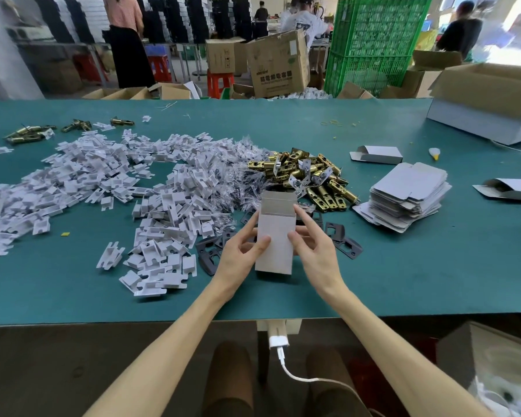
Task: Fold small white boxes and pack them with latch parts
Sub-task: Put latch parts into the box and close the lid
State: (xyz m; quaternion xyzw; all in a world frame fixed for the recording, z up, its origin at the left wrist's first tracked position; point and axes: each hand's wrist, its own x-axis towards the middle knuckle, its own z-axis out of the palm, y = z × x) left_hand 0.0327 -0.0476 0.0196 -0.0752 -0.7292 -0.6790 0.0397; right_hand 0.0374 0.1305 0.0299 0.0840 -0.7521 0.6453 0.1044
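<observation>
I hold a small white box [275, 233] upright over the green table [403, 281], its top flaps open. My left hand [241, 251] grips its left side, thumb on the front face. My right hand [313, 245] grips the right side, thumb on the front and index finger up along the edge. Behind the box lies a heap of brass latch parts [307, 176]. Dark strike plates [343, 239] lie flat under and beside my hands. A stack of flat unfolded boxes [409, 194] sits to the right.
A wide heap of white plastic inserts [103, 188] covers the table's left half, with small clear bags [241, 164] beside the latches. Two folded boxes [376, 155] [512, 189] lie at right. A large open carton [494, 100] stands at far right. People work behind the table.
</observation>
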